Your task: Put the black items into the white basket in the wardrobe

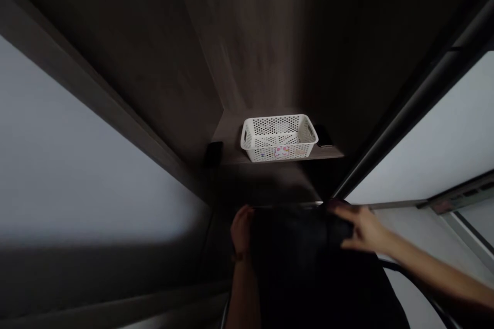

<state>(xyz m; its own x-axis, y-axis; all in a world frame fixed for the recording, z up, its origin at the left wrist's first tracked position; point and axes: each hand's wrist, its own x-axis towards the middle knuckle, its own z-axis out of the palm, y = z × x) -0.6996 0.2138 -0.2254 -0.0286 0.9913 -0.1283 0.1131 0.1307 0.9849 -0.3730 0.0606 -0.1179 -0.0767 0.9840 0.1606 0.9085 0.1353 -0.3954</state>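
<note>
A large black shape [301, 267], perhaps a bag or dark clothing, fills the lower middle; the gloom hides its details. At its upper left edge is my left hand [242, 227], fingers curled in against it, with a dark band at the wrist. On the opposite side, my right hand [363, 229] touches the upper right of the black shape, thumb and fingers spread apart. Motion blurs this hand slightly. Beyond both hands, a white perforated plastic basket [281, 153] with a pink-and-white sticker on its front stands on a wooden shelf [233, 128]. Nothing shows inside the basket.
Dark flat objects like phones lie on either side of the basket, one at the left [213, 154] and another at the right [323, 136]. Tall wooden panels [254, 36] enclose the shelf. A curved black bar [417, 288] runs below my right forearm.
</note>
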